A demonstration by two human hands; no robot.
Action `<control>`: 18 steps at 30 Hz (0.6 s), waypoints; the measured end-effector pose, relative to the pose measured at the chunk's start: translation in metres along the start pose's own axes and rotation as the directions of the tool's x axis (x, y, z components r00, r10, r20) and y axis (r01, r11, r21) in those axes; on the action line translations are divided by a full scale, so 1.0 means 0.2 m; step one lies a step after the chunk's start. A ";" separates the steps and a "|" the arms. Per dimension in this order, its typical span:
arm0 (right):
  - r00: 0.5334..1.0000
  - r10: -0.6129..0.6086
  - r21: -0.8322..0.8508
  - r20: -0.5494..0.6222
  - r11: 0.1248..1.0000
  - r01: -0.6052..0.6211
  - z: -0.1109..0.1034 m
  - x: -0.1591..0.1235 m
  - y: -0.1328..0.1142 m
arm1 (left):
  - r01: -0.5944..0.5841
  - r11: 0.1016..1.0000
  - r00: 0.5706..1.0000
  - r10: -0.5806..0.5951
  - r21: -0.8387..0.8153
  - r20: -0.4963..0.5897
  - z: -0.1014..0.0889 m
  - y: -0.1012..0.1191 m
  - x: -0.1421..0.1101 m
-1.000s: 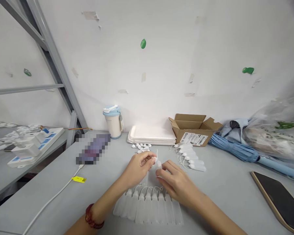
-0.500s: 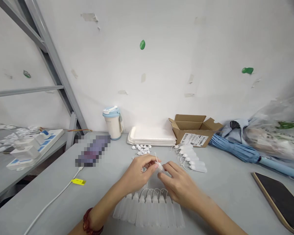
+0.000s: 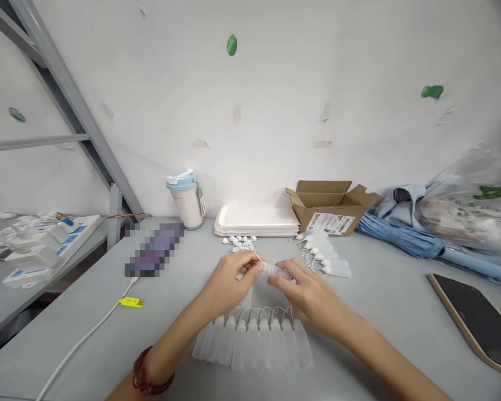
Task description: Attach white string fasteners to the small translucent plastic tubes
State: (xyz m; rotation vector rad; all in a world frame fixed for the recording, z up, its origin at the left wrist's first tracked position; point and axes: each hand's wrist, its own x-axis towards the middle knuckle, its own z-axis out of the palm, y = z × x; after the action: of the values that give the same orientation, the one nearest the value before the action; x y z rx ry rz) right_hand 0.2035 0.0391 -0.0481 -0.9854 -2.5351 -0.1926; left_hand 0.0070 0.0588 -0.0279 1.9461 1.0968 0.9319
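Between my two hands is a small translucent plastic bottle (image 3: 278, 270), lying almost level with its white cap end to the left. My left hand (image 3: 234, 278) pinches the cap end between thumb and fingers, where a thin white strap sticks up. The bottle's body is in the fingers of my right hand (image 3: 304, 292), which partly cover it. Just below my hands, a row of similar bottles (image 3: 253, 345) lies side by side, caps away from me, with white strap loops at their tops. Small white caps (image 3: 239, 243) lie in a loose pile beyond my left hand.
More strapped bottles (image 3: 328, 257) lie at the right, before an open cardboard box (image 3: 329, 209). A stack of white envelopes (image 3: 256, 219) and a cup (image 3: 186, 200) stand by the wall. A folded blue umbrella (image 3: 401, 236) and a phone (image 3: 476, 317) are on the right.
The bottle in my hands has tipped from steeply slanted to nearly level, showing more of its body. My right hand's fingers have shifted along it. The camera view has tilted slightly downward.
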 end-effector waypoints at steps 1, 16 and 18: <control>1.000 0.015 0.028 -0.011 0.999 -0.015 -0.01 0.00 0.00 | 0.005 1.000 1.000 -0.005 -0.015 -0.004 0.00 0.00 0.00; 0.937 0.328 0.645 0.118 0.692 -0.323 -0.05 0.00 0.00 | 0.250 0.944 0.960 -0.212 -0.213 0.184 0.01 -0.01 0.03; 0.925 0.351 0.691 0.147 0.633 -0.350 -0.05 0.00 0.00 | 0.299 0.922 0.943 -0.246 -0.246 0.223 0.02 0.00 0.03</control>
State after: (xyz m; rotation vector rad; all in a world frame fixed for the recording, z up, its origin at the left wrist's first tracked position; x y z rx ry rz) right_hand 0.2065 0.0368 -0.0381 -1.0883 -2.0337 0.8476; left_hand 0.0116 0.0637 -0.0286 1.5687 1.0345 0.6905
